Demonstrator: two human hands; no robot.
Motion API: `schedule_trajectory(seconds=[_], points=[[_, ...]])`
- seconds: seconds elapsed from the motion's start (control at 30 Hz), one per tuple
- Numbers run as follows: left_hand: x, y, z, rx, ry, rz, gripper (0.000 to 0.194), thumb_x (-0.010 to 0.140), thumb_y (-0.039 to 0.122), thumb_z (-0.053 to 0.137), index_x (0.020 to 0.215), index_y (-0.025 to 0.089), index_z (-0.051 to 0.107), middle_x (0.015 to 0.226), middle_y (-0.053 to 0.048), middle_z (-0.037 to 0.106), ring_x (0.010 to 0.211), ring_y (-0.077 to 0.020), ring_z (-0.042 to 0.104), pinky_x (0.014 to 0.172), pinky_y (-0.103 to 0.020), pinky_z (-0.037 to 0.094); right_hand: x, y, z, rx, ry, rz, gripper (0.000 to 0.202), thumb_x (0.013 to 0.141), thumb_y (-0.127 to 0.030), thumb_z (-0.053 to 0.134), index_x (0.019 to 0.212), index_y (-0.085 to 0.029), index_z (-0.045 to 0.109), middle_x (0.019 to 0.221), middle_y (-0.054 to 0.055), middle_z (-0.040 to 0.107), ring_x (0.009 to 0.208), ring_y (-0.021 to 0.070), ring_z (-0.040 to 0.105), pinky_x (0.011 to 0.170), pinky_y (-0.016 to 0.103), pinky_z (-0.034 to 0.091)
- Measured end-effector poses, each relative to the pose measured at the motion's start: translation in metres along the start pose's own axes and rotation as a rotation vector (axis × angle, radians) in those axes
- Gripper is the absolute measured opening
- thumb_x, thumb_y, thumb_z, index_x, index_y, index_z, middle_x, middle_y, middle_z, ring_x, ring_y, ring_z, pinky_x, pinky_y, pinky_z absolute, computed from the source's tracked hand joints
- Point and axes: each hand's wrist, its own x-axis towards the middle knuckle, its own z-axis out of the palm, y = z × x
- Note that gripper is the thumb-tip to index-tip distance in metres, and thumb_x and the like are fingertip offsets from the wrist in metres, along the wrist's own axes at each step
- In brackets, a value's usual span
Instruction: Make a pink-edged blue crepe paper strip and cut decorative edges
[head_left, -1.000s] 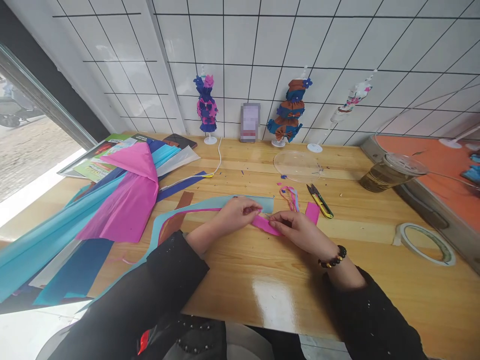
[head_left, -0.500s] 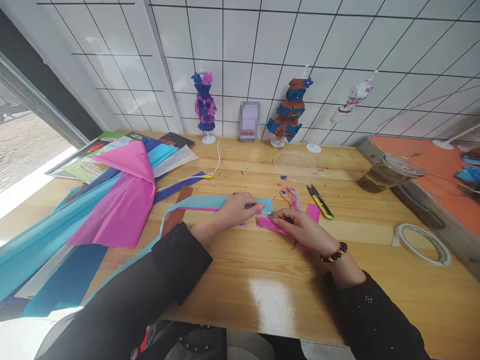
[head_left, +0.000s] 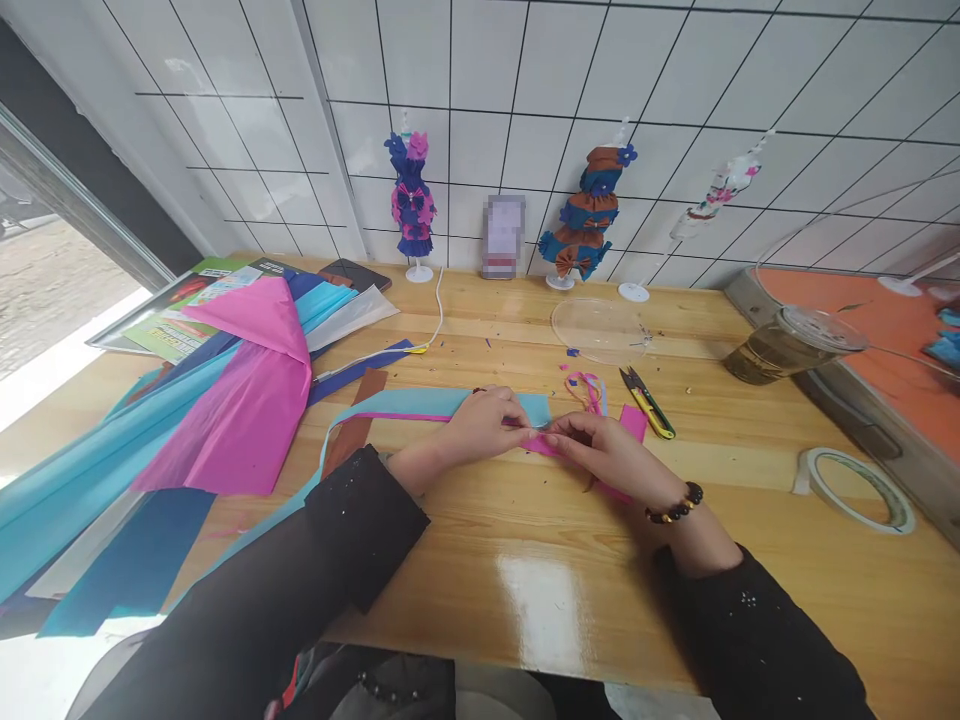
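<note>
A long light blue strip [head_left: 409, 402], paper or cloth, runs across the table with a pink edge showing beneath it. My left hand [head_left: 489, 425] lies over this strip near its right end, thumb and fingers pinched together at its lower edge. Just under that end is a short pink strip [head_left: 541, 445]. My right hand [head_left: 600, 452], with a beaded bracelet at the wrist, pinches the pink strip from the right. The two hands' fingertips almost meet, and they hide where the strips come together. Another pink piece [head_left: 634, 422] lies beyond my right hand.
Yellow-handled thread snips [head_left: 648, 403] and tangled pink ribbon [head_left: 583, 388] lie right of the hands. Folded coloured sheets [head_left: 262, 400] cover the left side. A tape roll [head_left: 859, 490], a drink cup [head_left: 787, 345] and a clear disc [head_left: 600, 330] stand farther off. Dressed figures [head_left: 412, 205] line the wall.
My left hand has slid slightly right and down onto the pink strip's edge, and the fingertips are closer together. The whole view has shifted a little.
</note>
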Motion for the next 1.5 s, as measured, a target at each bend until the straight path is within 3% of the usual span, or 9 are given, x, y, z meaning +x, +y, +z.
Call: schedule_trajectory(seconds=[0.2,0.37,0.53,0.77,1.03,1.27,1.5], points=[[0.001,-0.003,0.004,-0.016,0.046,-0.010,0.017,0.075,0.033,0.058,0.073,0.019,0.067,0.078,-0.002,0.061,0.081,-0.0141,0.054,0.075,-0.025,0.039,0.006,-0.002,-0.004,0.035,-0.003,0.072,0.028,0.080,-0.041,0.046,0.077,-0.017,0.061,0.066,0.000,0.051,0.060,0.0120,0.050,0.049,0.024,0.044],[0.001,-0.003,0.003,-0.031,0.071,-0.018,0.013,0.075,0.026,0.055,0.076,0.020,0.067,0.082,-0.002,0.064,0.084,-0.0147,0.055,0.080,-0.026,0.040,0.012,-0.004,-0.011,0.016,-0.065,0.102,0.028,0.078,-0.043,0.047,0.067,-0.018,0.052,0.058,-0.003,0.039,0.052,0.0087,0.041,0.042,0.021,0.039],[0.001,-0.006,0.003,-0.047,0.090,-0.048,0.019,0.073,0.020,0.054,0.089,0.019,0.064,0.085,-0.001,0.064,0.085,-0.0148,0.056,0.080,-0.027,0.041,0.016,-0.001,-0.016,0.030,-0.102,0.128,0.029,0.077,-0.044,0.047,0.063,-0.019,0.048,0.056,-0.004,0.037,0.051,0.0084,0.038,0.045,0.022,0.037],[0.001,-0.007,0.004,-0.013,0.085,-0.042,0.016,0.075,0.021,0.054,0.088,0.019,0.063,0.083,-0.001,0.065,0.083,-0.0150,0.057,0.078,-0.027,0.040,0.024,0.014,-0.018,0.058,-0.126,0.108,0.030,0.076,-0.044,0.047,0.061,-0.019,0.045,0.056,-0.005,0.035,0.050,0.0076,0.032,0.048,0.023,0.030],[0.000,-0.006,0.005,0.058,0.071,-0.034,0.016,0.075,0.022,0.054,0.088,0.020,0.064,0.084,-0.003,0.065,0.084,-0.0166,0.056,0.077,-0.028,0.039,0.028,0.011,-0.021,0.119,-0.167,0.087,0.033,0.077,-0.040,0.048,0.056,-0.019,0.034,0.057,-0.005,0.029,0.050,0.0071,0.025,0.048,0.023,0.024],[-0.001,-0.007,0.006,0.072,0.091,0.003,0.016,0.076,0.021,0.054,0.087,0.019,0.065,0.085,-0.003,0.065,0.082,-0.0159,0.056,0.077,-0.027,0.040,0.029,0.017,-0.024,0.152,-0.214,0.120,0.027,0.078,-0.041,0.050,0.064,-0.018,0.049,0.058,-0.005,0.038,0.052,0.0076,0.032,0.051,0.023,0.028],[-0.001,-0.006,0.005,0.089,0.078,0.002,0.018,0.075,0.017,0.052,0.087,0.019,0.065,0.087,-0.003,0.065,0.085,-0.0154,0.056,0.078,-0.027,0.040,0.023,0.020,-0.027,0.246,-0.242,0.175,0.035,0.076,-0.050,0.052,0.068,-0.017,0.051,0.061,-0.004,0.039,0.053,0.0073,0.033,0.051,0.023,0.027]])
